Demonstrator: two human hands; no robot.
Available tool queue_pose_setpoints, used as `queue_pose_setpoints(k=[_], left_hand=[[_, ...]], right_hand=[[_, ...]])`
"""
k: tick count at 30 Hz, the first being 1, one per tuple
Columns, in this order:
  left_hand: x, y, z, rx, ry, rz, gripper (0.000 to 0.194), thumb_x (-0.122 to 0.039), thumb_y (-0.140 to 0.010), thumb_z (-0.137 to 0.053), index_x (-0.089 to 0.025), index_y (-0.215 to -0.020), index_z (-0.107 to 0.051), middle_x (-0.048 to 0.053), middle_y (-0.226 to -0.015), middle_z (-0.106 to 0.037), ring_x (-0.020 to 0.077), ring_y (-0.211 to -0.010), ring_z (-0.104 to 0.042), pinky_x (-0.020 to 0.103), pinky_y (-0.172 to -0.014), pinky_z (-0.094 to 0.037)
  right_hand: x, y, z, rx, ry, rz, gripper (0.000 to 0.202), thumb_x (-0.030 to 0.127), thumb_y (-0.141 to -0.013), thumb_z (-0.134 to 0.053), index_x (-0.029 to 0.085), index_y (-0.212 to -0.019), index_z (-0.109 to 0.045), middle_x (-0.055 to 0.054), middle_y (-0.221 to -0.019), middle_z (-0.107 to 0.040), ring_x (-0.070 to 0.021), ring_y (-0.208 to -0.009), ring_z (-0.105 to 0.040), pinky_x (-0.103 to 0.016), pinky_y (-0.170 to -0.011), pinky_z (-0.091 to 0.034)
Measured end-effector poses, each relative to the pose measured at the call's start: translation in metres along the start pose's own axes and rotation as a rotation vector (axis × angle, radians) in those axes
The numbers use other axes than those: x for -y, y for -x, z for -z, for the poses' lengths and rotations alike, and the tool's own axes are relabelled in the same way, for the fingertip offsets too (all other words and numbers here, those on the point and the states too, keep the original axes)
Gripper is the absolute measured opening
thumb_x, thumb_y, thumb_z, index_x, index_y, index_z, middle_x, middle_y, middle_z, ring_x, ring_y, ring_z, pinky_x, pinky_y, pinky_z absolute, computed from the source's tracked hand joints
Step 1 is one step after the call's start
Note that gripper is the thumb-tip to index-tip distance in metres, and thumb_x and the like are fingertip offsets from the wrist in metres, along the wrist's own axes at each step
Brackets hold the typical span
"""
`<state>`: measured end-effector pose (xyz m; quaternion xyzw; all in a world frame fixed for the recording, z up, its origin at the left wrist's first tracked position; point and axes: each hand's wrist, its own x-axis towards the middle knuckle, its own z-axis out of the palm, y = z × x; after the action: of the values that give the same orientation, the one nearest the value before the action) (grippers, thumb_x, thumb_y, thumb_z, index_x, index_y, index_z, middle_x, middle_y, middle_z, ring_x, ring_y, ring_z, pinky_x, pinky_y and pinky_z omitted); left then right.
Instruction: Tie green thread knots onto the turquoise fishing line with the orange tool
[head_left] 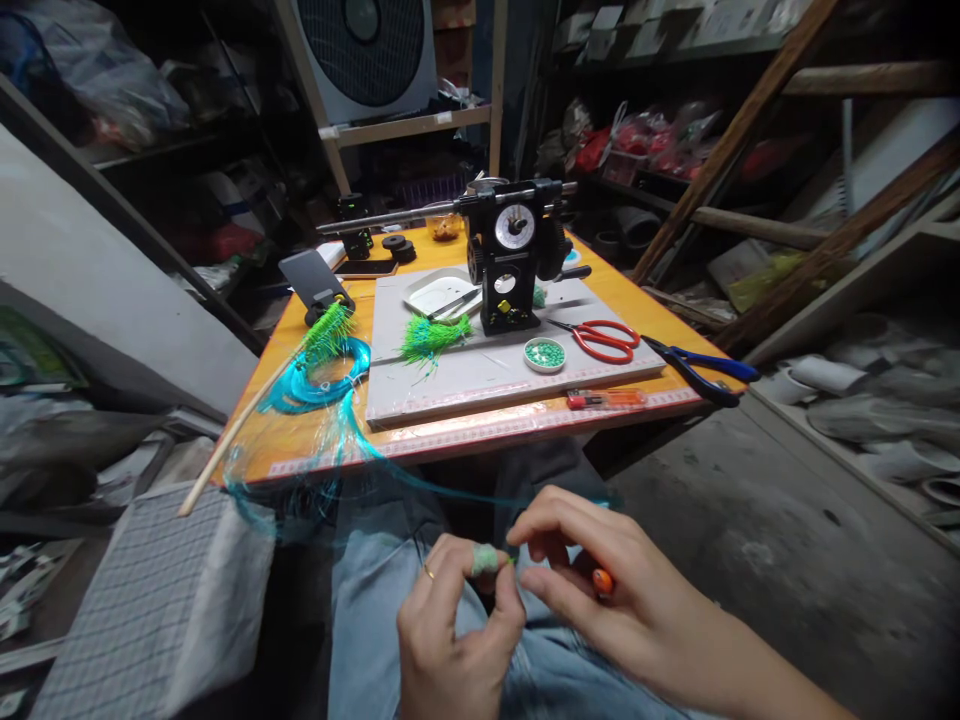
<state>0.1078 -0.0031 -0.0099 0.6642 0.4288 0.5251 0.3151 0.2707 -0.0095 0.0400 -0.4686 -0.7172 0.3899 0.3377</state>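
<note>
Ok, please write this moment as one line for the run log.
left hand: pinching green bit | right hand: holding orange-ended item | board: red-handled scissors, bead dish | table: blue coil

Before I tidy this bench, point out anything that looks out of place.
The blue strands look untidy, trailing loosely from their coil over the front edge of the table. The wooden stick and blue-handled pliers also poke past its edges, where they could get knocked.
</note>
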Motion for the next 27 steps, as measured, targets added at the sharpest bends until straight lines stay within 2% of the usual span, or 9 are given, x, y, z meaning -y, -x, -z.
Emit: queue_pose_setpoints(k=[2, 5, 11, 15, 18, 20, 23, 27], left_hand=[[-0.001, 0.002, -0.001, 0.004, 0.110, 0.125, 0.016, -0.007, -0.081, -0.062, -0.023, -0.077, -0.062, -0.002, -0.069, -0.058, 0.0136, -0.063, -0.056, 0.023, -0.062, -0.045], [-0.004, 0.003, -0.002, 0.006, 0.265, 0.304, 0.013, -0.011, -0.081, -0.062, -0.022, -0.073, -0.063, -0.002, -0.068, -0.059, 0.0137, -0.064, -0.058, 0.021, -0.062, -0.048], [-0.006, -0.001, -0.002, -0.043, 0.575, 0.614, 0.013, -0.016, -0.070, -0.075, -0.018, -0.065, -0.064, -0.004, -0.060, -0.061, 0.0097, -0.056, -0.059, 0.016, -0.058, -0.048], [-0.005, -0.006, 0.002, -0.042, 0.722, 0.657, 0.023, -0.029, -0.072, -0.079, -0.015, -0.063, -0.062, -0.002, -0.057, -0.060, 0.0080, -0.056, -0.054, 0.015, -0.057, -0.044], [-0.006, -0.008, 0.004, -0.055, 0.756, 0.694, 0.023, -0.029, -0.072, -0.079, -0.015, -0.065, -0.062, -0.003, -0.059, -0.060, 0.0085, -0.058, -0.053, 0.016, -0.058, -0.044], [-0.008, -0.008, 0.004, -0.056, 0.757, 0.713, 0.023, -0.029, -0.072, -0.079, -0.015, -0.066, -0.062, -0.003, -0.060, -0.060, 0.0079, -0.057, -0.052, 0.016, -0.057, -0.044], [-0.009, -0.007, 0.004, -0.043, 0.747, 0.721, 0.022, -0.028, -0.074, -0.078, -0.016, -0.067, -0.062, -0.003, -0.060, -0.061, 0.0078, -0.057, -0.051, 0.016, -0.058, -0.044], [-0.007, -0.006, 0.005, -0.020, 0.737, 0.709, 0.022, -0.028, -0.077, -0.075, -0.016, -0.067, -0.061, -0.002, -0.059, -0.061, 0.0093, -0.058, -0.052, 0.018, -0.059, -0.044]], right_hand=[[0.000, -0.002, 0.001, 0.003, 0.007, -0.010, 0.009, 0.018, -0.093, -0.052, 0.021, -0.102, -0.054, -0.002, -0.093, -0.055, -0.0135, -0.079, -0.053, -0.022, -0.061, -0.041], [-0.002, -0.003, 0.000, 0.009, 0.029, 0.028, 0.008, 0.013, -0.093, -0.050, 0.020, -0.090, -0.055, -0.001, -0.086, -0.053, -0.0128, -0.076, -0.051, -0.023, -0.062, -0.040], [-0.005, -0.001, -0.004, -0.011, -0.063, -0.001, 0.011, 0.014, -0.092, -0.052, 0.019, -0.083, -0.056, 0.000, -0.081, -0.053, -0.0114, -0.070, -0.050, -0.022, -0.058, -0.038], [-0.010, 0.002, -0.013, -0.026, -0.140, -0.066, 0.013, 0.023, -0.094, -0.054, 0.020, -0.089, -0.065, -0.002, -0.082, -0.057, -0.0137, -0.075, -0.054, -0.024, -0.064, -0.041], [-0.014, 0.004, -0.024, 0.020, -0.240, -0.136, 0.011, 0.027, -0.085, -0.066, 0.017, -0.087, -0.070, -0.001, -0.077, -0.056, -0.0131, -0.068, -0.052, -0.023, -0.059, -0.040], [-0.015, 0.004, -0.030, 0.039, -0.279, -0.177, 0.010, 0.025, -0.080, -0.071, 0.015, -0.080, -0.072, -0.001, -0.074, -0.054, -0.0123, -0.064, -0.050, -0.022, -0.054, -0.038], [-0.014, 0.004, -0.034, 0.040, -0.265, -0.219, 0.012, 0.020, -0.081, -0.067, 0.014, -0.071, -0.071, -0.001, -0.072, -0.054, -0.0115, -0.062, -0.050, -0.022, -0.053, -0.037], [-0.013, 0.003, -0.030, 0.062, -0.224, -0.213, 0.011, 0.016, -0.080, -0.067, 0.015, -0.070, -0.070, -0.001, -0.071, -0.055, -0.0114, -0.062, -0.051, -0.022, -0.054, -0.038]])
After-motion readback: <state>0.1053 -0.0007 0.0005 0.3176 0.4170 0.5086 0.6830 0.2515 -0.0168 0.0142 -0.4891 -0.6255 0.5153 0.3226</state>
